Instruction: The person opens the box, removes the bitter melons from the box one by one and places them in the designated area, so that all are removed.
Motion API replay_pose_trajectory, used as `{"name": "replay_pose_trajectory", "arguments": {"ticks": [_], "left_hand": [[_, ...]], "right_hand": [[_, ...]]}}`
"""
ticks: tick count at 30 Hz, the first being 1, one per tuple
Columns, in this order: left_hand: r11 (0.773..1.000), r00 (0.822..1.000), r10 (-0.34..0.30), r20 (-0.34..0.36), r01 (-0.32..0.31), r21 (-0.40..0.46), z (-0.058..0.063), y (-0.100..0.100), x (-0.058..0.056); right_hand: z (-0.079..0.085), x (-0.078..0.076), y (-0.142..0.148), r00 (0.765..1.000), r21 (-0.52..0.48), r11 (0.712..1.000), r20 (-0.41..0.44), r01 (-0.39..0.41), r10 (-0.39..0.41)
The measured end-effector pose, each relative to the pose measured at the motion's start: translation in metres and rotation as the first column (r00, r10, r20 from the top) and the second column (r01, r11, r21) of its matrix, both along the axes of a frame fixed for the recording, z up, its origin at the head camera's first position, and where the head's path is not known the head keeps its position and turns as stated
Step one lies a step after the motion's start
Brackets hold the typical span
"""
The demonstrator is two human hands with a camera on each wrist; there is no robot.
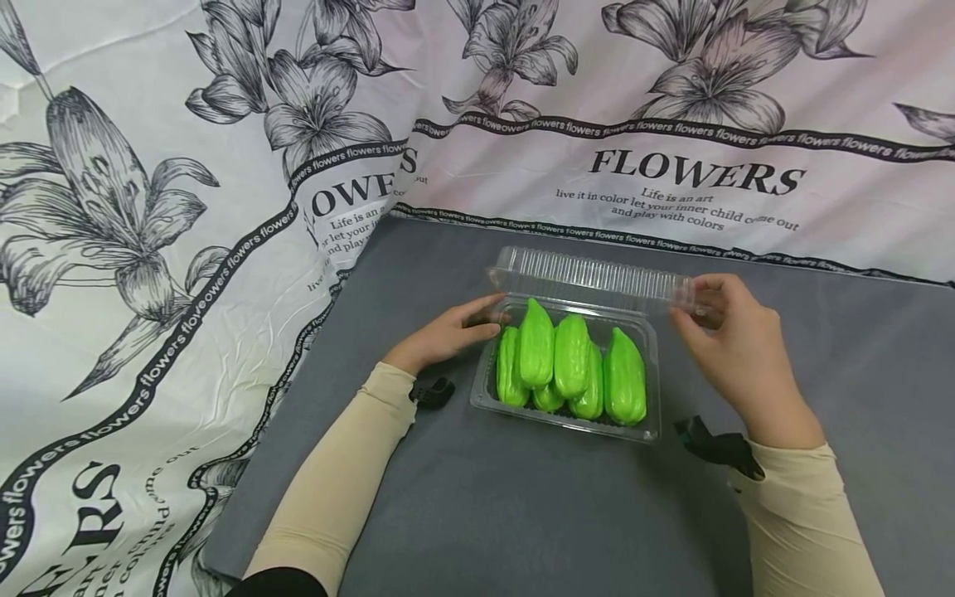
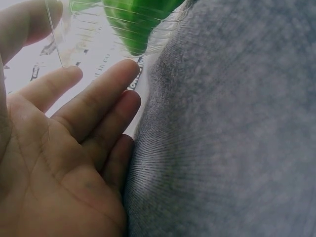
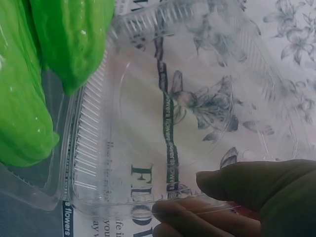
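A clear plastic clamshell container rests on the grey table, holding several glossy green, ribbed, tapered vegetable-like pieces. Its ridged lid stands raised along the back edge. My right hand pinches the lid's right end between thumb and fingers; the right wrist view shows the thumb on the clear rim. At the container's left back corner is my left hand, fingers extended, thumb and forefinger at the plastic edge. In the left wrist view its palm faces the camera, with the fingers loosely straight.
Grey cloth covers the table. White flower-printed fabric hangs behind it and down the left side. Black straps sit at both wrists, over beige sleeves.
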State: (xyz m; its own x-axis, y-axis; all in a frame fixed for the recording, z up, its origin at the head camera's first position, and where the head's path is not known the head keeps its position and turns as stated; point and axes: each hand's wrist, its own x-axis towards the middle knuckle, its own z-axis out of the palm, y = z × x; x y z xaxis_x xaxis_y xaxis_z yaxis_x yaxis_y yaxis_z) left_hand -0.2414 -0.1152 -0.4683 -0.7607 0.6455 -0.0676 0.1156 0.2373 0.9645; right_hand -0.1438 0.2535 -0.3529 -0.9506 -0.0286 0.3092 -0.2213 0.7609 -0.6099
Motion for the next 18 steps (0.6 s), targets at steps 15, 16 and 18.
{"name": "replay_pose_trajectory", "arguments": {"ticks": [15, 16, 18], "left_hand": [[1.0, 1.0, 0.006, -0.003, -0.006, -0.016, 0.001, 0.001, 0.001], [1.0, 1.0, 0.01, -0.004, -0.01, -0.014, 0.001, 0.001, 0.001], [1.0, 1.0, 0.012, -0.004, -0.012, -0.015, 0.0, 0.001, 0.001]], "right_hand": [[-0.004, -0.016, 0.005, 0.998, -0.019, 1.0, -0.061, -0.016, 0.015], [-0.004, -0.017, 0.005, 0.998, -0.022, 1.0, -0.065, -0.012, 0.011], [-0.005, -0.02, 0.005, 0.997, -0.025, 1.0, -0.072, 0.002, -0.003]]}}
